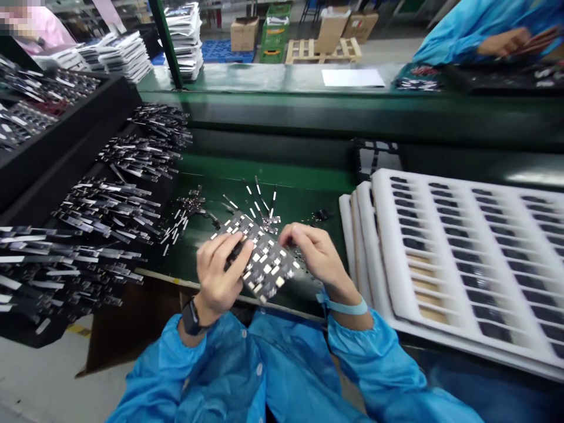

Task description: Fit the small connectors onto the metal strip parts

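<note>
Head view. One dark card (264, 264), pale-patched, tilted above the green bench (308, 173): our left hand (219, 264) clamped on its left side. Our right hand (319, 252), fingers curled together beside its right edge; any grip, we cannot tell. Beyond, loose strips (269, 223).

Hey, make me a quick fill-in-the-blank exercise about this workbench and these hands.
1. The watch is worn just behind the ____ hand, which holds the patterned panel.
2. The band on the wrist of the right hand is light ____.
3. The slotted foam trays are ____.
4. The big piles of strips lie on the person's ____.

Missing words: left; blue; white; left.
</note>
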`<action>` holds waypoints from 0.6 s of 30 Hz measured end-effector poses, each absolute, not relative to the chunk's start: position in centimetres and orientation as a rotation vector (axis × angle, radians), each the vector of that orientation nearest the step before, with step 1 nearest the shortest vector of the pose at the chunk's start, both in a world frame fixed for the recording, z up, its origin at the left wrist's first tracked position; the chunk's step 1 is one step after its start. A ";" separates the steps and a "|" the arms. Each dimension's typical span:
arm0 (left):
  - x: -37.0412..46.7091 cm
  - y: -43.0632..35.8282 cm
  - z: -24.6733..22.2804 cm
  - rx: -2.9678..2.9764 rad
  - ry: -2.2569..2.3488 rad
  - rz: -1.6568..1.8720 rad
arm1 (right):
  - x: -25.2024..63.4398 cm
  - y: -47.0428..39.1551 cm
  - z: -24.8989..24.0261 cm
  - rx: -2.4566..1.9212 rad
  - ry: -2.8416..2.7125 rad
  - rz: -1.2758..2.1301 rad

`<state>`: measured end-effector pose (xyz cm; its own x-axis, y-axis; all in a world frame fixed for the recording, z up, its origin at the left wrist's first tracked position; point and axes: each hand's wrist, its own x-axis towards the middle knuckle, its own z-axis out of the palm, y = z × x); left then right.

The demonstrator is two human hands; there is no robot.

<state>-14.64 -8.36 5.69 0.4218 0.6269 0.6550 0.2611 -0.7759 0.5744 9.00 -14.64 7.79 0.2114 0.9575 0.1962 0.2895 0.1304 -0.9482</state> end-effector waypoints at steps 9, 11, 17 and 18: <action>-13.5 -8.0 -1.7 2.695 0.882 0.686 | 11.0 -12.1 1.1 -1.584 -1.709 0.858; -14.1 -8.2 -0.6 2.786 0.798 0.623 | 11.1 -11.6 0.0 -1.574 -1.759 0.858; -13.3 -4.9 0.5 2.659 0.820 0.574 | 9.8 -10.4 -2.6 -1.576 -1.876 0.750; -12.9 -4.1 0.2 2.624 0.829 0.529 | 9.5 -10.3 -2.9 -1.585 -1.887 0.699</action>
